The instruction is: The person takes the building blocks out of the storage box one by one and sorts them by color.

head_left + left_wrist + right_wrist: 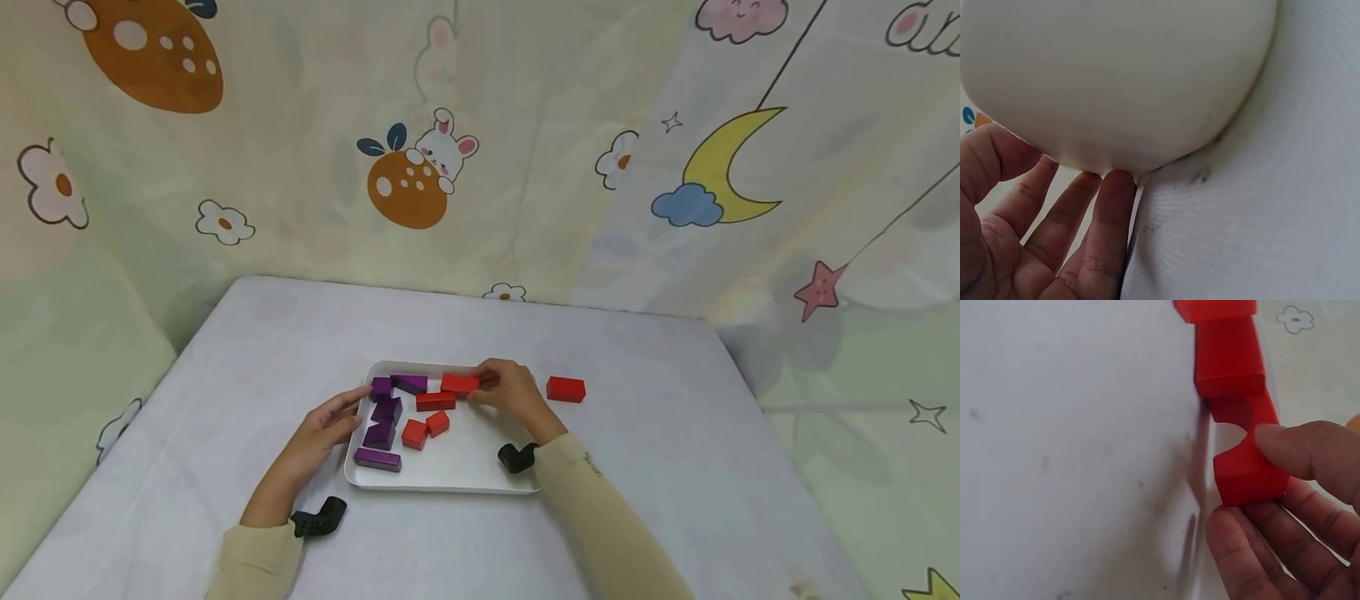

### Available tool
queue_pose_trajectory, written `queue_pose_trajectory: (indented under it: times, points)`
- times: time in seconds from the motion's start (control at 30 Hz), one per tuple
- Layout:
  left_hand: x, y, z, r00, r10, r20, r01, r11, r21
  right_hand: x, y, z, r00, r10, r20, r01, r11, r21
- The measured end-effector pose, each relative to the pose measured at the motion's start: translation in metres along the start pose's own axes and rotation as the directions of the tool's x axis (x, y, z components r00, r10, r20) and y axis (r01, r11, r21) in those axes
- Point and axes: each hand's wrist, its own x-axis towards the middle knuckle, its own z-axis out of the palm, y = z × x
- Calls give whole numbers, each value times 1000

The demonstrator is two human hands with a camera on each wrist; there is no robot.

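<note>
My right hand (513, 392) pinches a red arch block (1250, 478) between thumb and fingers, at the far side of the white tray (472, 462). A red rectangular block (1230, 359) adjoins the arch in the right wrist view. My left hand (318, 433) is at the tray's left edge, fingertips against its outer wall (1116, 81). Several purple blocks (387, 410) line the tray's left and far left sides. Nearer the middle lie a long red block (436, 402) and two small red blocks, one (414, 434) touching the other (438, 423).
Outside the tray, to the right of my right hand, a red block (566, 389) lies on the white-covered table (645, 450). A patterned curtain (540, 167) hangs behind the table. Black wrist devices sit by both sleeves.
</note>
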Motion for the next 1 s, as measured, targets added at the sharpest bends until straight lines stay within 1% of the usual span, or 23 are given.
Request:
queue_pose_trajectory:
  times: [0.17, 0.27, 0.37, 0.57, 0.87, 1.0]
  points:
    - [2, 0, 1, 1000, 5, 0, -5, 1000, 8, -2, 6, -10, 1000, -4, -30, 7, 996, 93]
    - [2, 1, 1, 1000, -4, 0, 4, 1000, 12, -5, 9, -16, 999, -4, -52, 11, 989, 145]
    - [2, 1, 1, 1000, -14, 0, 14, 1000, 20, -8, 13, -22, 998, -7, -69, 23, 975, 222]
    - [2, 1, 0, 1000, -11, 1, 11, 999, 37, -17, 23, -39, 992, -53, -111, 88, 936, 341]
    - [1, 0, 1, 1000, -11, 8, 10, 999, 48, -36, 52, -77, 982, -64, -180, 129, 916, 380]
    - [1, 0, 1, 1000, -20, 11, 19, 998, 60, -46, 72, -97, 979, -57, -198, 130, 918, 375]
